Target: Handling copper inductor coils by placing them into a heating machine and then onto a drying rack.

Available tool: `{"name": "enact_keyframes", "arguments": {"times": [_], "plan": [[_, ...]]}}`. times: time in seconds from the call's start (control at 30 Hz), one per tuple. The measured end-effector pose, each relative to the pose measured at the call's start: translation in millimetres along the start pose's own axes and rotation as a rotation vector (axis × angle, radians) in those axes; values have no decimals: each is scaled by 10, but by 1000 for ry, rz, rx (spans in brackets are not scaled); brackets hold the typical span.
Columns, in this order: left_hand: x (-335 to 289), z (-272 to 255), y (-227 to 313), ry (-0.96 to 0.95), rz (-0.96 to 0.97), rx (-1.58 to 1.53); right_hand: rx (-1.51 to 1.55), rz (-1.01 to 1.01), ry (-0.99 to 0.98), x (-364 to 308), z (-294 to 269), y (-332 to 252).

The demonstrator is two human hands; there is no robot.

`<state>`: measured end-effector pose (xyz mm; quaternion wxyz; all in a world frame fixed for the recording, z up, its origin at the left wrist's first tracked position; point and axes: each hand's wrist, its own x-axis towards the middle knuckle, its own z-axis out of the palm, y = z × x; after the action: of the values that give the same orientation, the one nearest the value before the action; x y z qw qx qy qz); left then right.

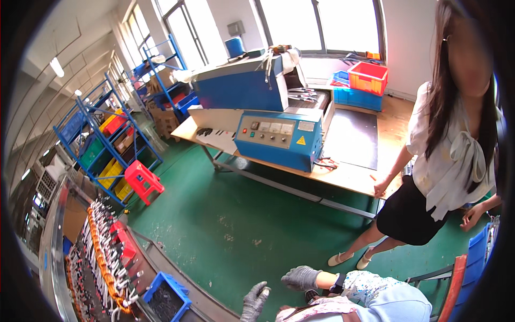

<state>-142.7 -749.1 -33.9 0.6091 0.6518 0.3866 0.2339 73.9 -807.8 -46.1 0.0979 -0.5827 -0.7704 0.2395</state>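
My left hand (254, 303), in a grey knit glove, is at the lower edge with its fingers loosely bent and apart. No object shows in it. My right hand (301, 278), also grey-gloved, reaches in from the right past a dark wristband (338, 283) and a patterned sleeve (370, 284). Its fingers are drawn together, with nothing visible in them; their undersides are hidden. Both hands hang over the green floor (230, 236), touching no surface. Nearest to the left hand is a blue bin (183, 297) of small dark parts on the bench.
Cable bundles (104, 257) fill the left bench. A red stool (143, 180) stands beside blue shelving (115, 145). Across the floor, a table (348, 174) carries a blue machine (279, 139). A person (456, 139) stands at right, near a red-edged frame (455, 284).
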Motion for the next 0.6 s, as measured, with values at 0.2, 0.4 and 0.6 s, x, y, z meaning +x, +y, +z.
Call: {"name": "enact_keyframes", "arguments": {"times": [0.2,0.4,0.6], "plan": [[1031,77,315,-114,2,-81,104,305,50,2,-335,758],[2507,-111,239,-411,116,219,38,577,164,232,-476,1409],[3616,11,746,-467,141,9,66,627,178,685,-1137,1728]]}}
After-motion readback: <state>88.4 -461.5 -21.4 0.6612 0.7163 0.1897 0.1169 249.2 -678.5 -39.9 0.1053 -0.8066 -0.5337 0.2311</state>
